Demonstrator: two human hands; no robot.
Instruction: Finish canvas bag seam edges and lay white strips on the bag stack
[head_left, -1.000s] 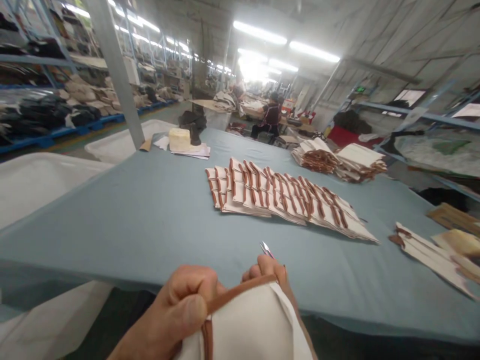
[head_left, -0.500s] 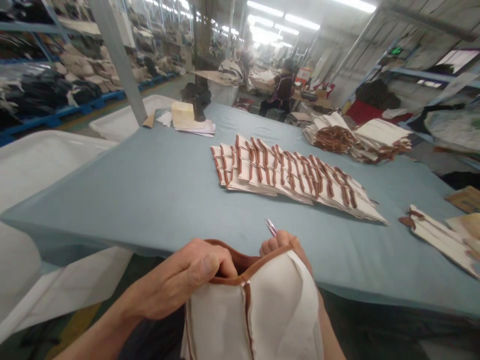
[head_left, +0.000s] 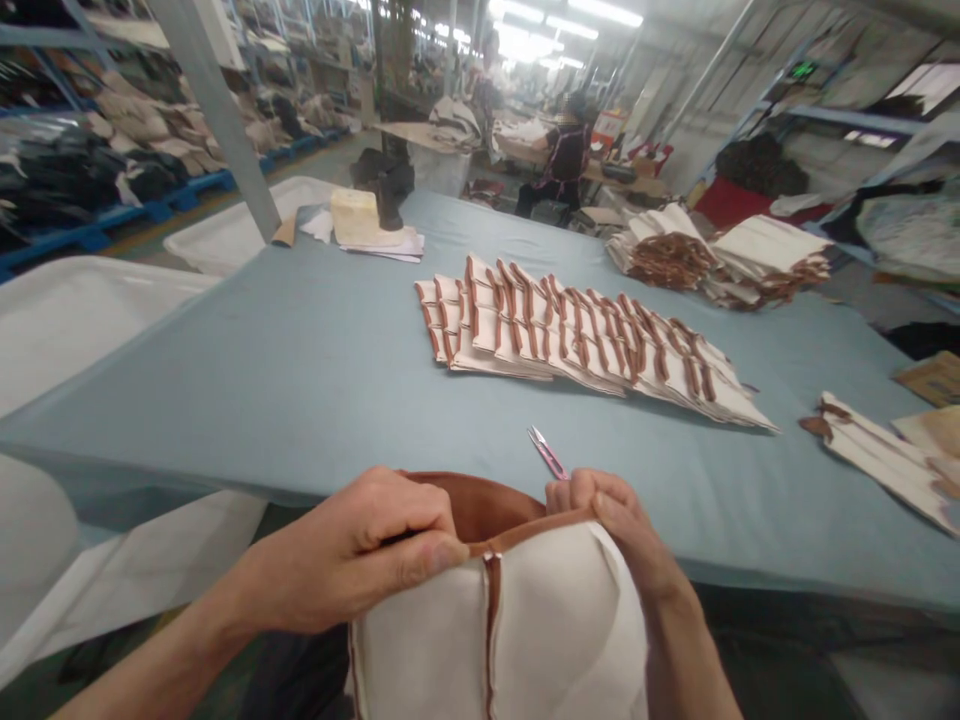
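A cream cloth bag (head_left: 562, 610) with brown edging and a brown lining stands open-mouthed at the near side of the table. My left hand (head_left: 375, 550) is closed on its brown rim, thumb outside and fingers over the edge, left of the centre seam. On the right side of the rim my right hand (head_left: 615, 510) pinches the edging, thumb on top. Small pink-handled thread snips (head_left: 551, 456) stick out beyond the curled fingers of that hand, blades pointing away; their grip end is hidden. The bag's lower part runs out of view.
A row of overlapping cream-and-brown pieces (head_left: 562, 330) lies across the blue-covered table (head_left: 315, 380). Further stacks (head_left: 667, 250) stand at the back right, and one piece (head_left: 877, 455) lies at the right. White bins (head_left: 97, 310) flank the left edge. A person (head_left: 564, 155) sits beyond.
Both hands have shifted on the rim, which is now spread wider, showing more brown lining. The left thumb has moved right toward the centre seam. More of the snips shows.
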